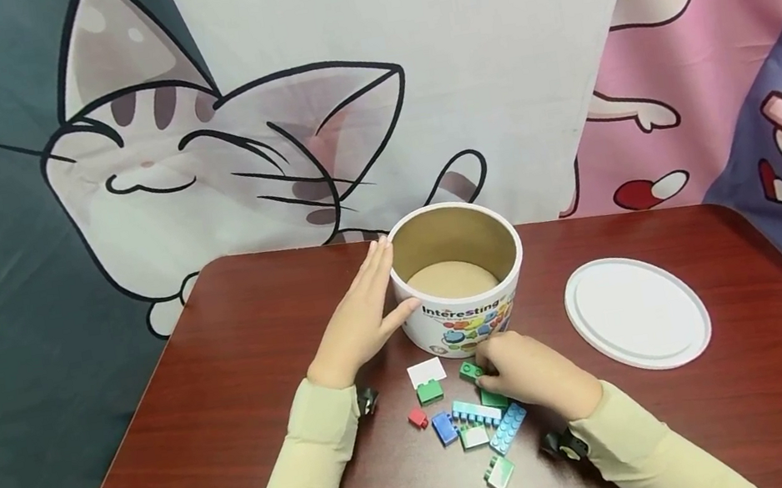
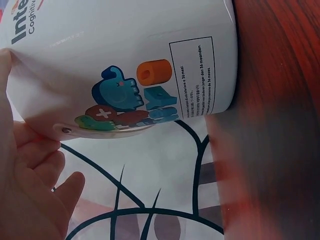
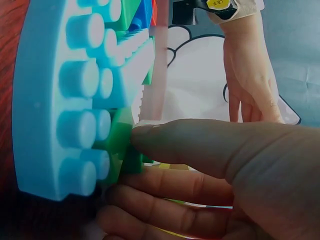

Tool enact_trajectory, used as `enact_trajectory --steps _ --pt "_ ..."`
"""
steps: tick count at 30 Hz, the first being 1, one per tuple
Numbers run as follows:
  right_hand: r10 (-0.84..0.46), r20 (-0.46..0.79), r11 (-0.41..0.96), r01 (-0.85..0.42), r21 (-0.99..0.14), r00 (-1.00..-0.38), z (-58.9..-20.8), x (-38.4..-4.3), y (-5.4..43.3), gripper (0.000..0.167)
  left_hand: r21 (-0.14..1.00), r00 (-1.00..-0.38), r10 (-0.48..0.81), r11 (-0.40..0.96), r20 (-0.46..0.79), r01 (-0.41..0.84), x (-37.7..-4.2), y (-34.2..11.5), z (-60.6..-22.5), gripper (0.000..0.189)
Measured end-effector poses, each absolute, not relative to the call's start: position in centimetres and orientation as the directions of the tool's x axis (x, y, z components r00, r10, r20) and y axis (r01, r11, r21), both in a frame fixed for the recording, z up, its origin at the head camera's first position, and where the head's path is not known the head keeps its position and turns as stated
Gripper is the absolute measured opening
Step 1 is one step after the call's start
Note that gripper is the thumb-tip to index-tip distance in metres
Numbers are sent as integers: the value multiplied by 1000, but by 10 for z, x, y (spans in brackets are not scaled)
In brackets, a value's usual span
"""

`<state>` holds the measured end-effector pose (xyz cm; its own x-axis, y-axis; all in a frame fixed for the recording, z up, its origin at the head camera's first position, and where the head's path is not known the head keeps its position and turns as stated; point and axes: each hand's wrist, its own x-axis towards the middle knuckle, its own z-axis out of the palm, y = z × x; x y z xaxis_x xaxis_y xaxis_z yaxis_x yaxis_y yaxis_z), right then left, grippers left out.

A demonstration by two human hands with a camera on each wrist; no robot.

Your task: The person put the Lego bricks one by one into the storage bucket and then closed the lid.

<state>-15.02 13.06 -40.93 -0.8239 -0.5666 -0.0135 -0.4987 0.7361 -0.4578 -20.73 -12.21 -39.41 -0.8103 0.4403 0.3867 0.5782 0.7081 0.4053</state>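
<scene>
A white round bucket [image 1: 459,318] with printed toy pictures stands upright at the table's far side, its inside showing bare. My left hand [image 1: 360,316] lies against the bucket's left side, fingers straight along the rim and thumb at the front. In the left wrist view this hand [image 2: 40,175] is beside the printed wall. Just in front of the bucket, my right hand [image 1: 531,370] pinches a green toy brick [image 1: 470,371] between thumb and fingers. The right wrist view has the thumb [image 3: 185,145] over it, with another green brick [image 3: 117,137] close by.
Several loose bricks lie before the bucket, among them a light blue brick [image 1: 477,413], a blue brick [image 1: 445,428], a red brick [image 1: 418,418] and a green-and-white brick [image 1: 500,474]. A white card [image 1: 427,372] lies near the bucket. The white lid [image 1: 636,313] is at right.
</scene>
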Motion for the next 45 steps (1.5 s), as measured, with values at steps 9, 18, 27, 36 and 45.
enact_trajectory --steps 9,18,27,36,45 --pt "-562 -4 744 -503 -440 -827 -410 -150 130 28 416 -818 438 710 372 569 -206 -123 -394 85" --pt "-564 18 746 -519 -417 -825 -411 -148 130 24 420 -826 437 715 355 559 -204 -122 -391 86" --pt "-579 38 735 -541 -408 -814 -403 -144 131 16 403 -815 446 713 370 573 -204 -123 -391 85" --pt "-583 92 718 -564 -408 -808 -396 -142 131 11 288 -806 456 769 378 571 -205 -123 -393 83" --pt "-553 240 677 -599 -428 -798 -385 -136 129 6 235 -799 456 790 393 566 -207 -125 -396 83"
